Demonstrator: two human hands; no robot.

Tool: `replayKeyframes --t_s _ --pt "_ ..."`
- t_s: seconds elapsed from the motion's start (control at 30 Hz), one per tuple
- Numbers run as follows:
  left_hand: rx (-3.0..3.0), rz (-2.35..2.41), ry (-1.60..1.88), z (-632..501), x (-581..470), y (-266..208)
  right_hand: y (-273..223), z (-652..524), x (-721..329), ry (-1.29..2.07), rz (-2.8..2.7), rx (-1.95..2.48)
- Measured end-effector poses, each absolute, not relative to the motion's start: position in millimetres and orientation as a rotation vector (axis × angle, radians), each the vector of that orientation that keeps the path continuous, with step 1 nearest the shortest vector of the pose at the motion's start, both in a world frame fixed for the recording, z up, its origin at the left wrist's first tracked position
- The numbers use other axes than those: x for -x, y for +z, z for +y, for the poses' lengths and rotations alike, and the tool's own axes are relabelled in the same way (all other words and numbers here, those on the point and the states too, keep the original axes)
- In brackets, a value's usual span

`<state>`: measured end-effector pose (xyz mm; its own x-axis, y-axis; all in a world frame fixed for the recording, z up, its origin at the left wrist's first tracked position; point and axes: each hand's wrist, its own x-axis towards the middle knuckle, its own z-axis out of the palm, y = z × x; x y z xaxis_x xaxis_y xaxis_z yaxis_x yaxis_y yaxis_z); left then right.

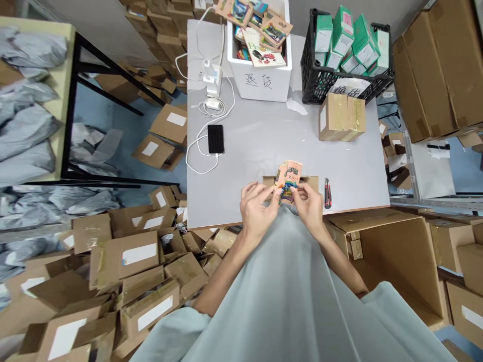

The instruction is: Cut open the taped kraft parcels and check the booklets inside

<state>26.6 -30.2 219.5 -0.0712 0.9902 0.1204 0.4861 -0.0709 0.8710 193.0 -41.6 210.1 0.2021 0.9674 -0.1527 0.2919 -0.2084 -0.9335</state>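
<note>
Two overlapping small tan booklets (pixel 290 173) with coloured pictures on their covers are held up near the table's front edge. My left hand (pixel 257 208) pinches their left side between thumb and fingers. With the thumb on the cover, my right hand (pixel 309 205) grips the lower right side. Behind and below the booklets lies a cardboard box (pixel 311 182), mostly hidden by my hands; its contents cannot be made out. A red and black utility knife (pixel 327 193) rests on the table just right of my right hand.
On the grey table (pixel 260 130) are a phone (pixel 216 139) with a cable, a power strip (pixel 212 80) and a taped carton (pixel 335 118). A white bin (pixel 260 80) holds booklets; a black crate (pixel 311 75) holds green boxes. A large open carton (pixel 392 261) stands right; cartons (pixel 132 256) pile up left.
</note>
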Motion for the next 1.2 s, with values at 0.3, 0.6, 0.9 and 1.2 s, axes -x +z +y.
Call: replayKeyframes --t_s 0.3,0.6,0.9,1.2 --pt "-1.697 1.630 1.101 -26.7 -34.8 219.4 218.1 -45.2 -189.1 0.870 -1.333 1.677" --pt "-1.716 1.598 1.118 -25.9 -32.3 222.3 227.5 -49.1 -192.8 0.832 -1.344 1.675" --pt "-1.748 1.614 1.148 -29.6 -26.1 219.8 228.4 -61.1 -198.7 0.691 -1.481 1.615" --pt "-2.000 1.506 1.331 -36.6 -26.9 216.4 219.8 -64.0 -197.3 0.623 -1.512 1.576"
